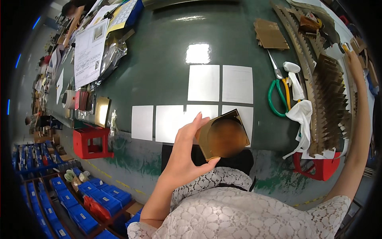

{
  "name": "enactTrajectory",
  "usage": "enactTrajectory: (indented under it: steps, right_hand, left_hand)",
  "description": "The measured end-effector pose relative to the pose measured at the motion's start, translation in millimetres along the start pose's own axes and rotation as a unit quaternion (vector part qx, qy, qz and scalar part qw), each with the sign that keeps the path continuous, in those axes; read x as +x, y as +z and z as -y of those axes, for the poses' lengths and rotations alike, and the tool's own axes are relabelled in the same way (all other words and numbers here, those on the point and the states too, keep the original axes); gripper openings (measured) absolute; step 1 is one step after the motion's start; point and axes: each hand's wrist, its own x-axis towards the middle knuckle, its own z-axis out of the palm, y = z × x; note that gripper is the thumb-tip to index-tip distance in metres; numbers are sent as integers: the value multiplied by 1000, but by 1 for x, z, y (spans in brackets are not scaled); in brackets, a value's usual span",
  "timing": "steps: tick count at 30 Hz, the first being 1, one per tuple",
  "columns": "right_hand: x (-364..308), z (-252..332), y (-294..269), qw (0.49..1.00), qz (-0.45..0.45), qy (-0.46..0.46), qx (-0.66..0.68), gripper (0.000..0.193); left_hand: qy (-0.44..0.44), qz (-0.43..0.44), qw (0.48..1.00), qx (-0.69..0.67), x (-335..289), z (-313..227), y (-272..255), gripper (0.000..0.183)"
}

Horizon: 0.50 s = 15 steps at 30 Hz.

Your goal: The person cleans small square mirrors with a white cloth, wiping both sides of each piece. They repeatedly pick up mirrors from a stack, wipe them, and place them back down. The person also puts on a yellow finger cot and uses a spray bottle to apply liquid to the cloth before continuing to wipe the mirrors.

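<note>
My left hand (pixel 187 143) grips a shiny, mirror-like gold square plate (pixel 227 137) by its edges, thumb below and fingers above. The plate is tilted above the table's near edge. Beneath and beyond it lie several white rectangular sheets (pixel 203 83) in two rows. My right hand (pixel 351 59) reaches far to the right, its fingers closed around a small white and yellow item (pixel 344 47) too small to make out. Close to that arm stands a row of thin brown toothed plates (pixel 328 103).
Scissors (pixel 278 85) with green handles and a white cloth (pixel 300 115) lie on the green table (pixel 155 59). Brown square pieces (pixel 270 34) are stacked farther back. Papers (pixel 89 55) lie left. Red stools (pixel 91 142) stand below; blue boxes (pixel 83 217) fill racks at lower left.
</note>
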Motion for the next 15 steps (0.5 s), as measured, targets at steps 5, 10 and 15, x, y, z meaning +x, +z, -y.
enactTrajectory:
  steps: [5,10,15]
  right_hand:
    - [-25,80,-78,997,-38,36,-49,39]
    - [-118,167,-210,991,-100,63,-64,35]
    - [-250,292,-233,985,-49,3,168,28]
  left_hand:
    - [23,22,999,14,3,-3,6,108]
    - [54,81,995,4,17,-8,25,108]
    - [125,117,985,7,29,-11,52,102]
